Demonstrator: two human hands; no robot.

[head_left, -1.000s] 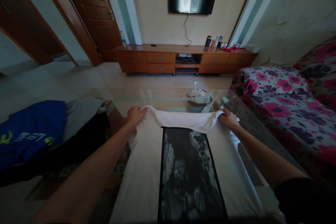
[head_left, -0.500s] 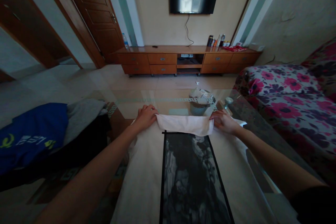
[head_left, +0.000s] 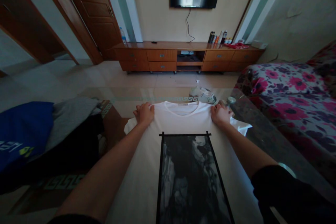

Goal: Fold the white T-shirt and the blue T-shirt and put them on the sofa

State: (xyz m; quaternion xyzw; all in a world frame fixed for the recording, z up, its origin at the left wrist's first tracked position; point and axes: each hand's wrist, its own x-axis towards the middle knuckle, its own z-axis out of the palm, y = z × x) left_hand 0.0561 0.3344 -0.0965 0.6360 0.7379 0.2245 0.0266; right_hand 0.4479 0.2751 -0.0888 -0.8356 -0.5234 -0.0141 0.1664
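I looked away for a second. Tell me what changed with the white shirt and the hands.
The folded-over top of the white T-shirt has been spread flat away from the person, so the neckline now shows. The left hand and right hand moved with it and now press on the shoulders. The blue garment and grey garment stayed put on the left.

I see the T-shirt lying flat on the glass table, my hands on its shoulders. Left of the T-shirt lies a heap of clothes. Beyond the T-shirt stands the cabinet, with the sofa to the T-shirt's right.
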